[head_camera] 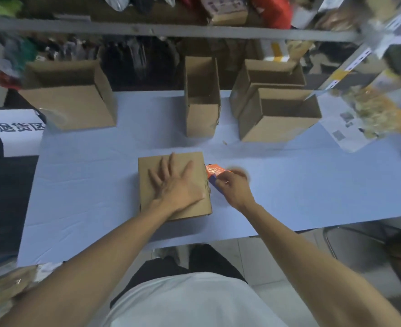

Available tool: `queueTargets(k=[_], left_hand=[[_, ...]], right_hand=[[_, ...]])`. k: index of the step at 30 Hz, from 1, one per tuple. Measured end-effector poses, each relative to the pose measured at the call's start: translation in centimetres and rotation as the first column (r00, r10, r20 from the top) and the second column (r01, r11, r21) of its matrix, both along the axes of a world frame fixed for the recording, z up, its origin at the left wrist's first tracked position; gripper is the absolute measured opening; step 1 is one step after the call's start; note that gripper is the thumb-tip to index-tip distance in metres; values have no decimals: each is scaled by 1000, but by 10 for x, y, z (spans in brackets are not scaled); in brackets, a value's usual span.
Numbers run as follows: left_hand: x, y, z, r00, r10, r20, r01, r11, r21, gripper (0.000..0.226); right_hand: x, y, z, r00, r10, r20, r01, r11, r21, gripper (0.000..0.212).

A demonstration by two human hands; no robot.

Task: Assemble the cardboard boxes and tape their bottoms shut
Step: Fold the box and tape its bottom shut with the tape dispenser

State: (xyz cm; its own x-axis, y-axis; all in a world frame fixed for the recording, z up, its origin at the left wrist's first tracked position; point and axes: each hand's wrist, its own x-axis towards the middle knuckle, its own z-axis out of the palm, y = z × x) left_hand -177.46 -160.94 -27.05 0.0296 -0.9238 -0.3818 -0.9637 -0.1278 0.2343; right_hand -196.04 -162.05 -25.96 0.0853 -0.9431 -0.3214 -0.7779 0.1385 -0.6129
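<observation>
A closed cardboard box (173,185) sits near the front edge of a blue table (289,185). The left hand (176,182) lies flat on top of it, fingers straight and spread. The right hand (235,185), fingers curled, grips a tape dispenser (214,173) (orange and blue, blurred) against the box's right side. Four open boxes (277,114) stand at the back of the table, below cluttered shelves (171,31).

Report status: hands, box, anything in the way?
Left hand flat on closed box. Right hand grips tape dispenser at box's right edge. Four open boxes behind, clear of work.
</observation>
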Motion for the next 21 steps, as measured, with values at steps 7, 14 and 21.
queueTargets(k=[7,14,21], left_hand=[[10,-29,13,982,-185,25,185,982,25,108],[58,-44,27,985,-162,-51,165,984,61,63],[82,-22,18,873,20,-487,-46,998,-41,30]], right_hand=[[15,2,-1,964,80,252,-116,985,131,17],[27,-25,9,940,214,265,-240,968,70,21],[70,-48,7,948,313,64,-314,949,7,13]])
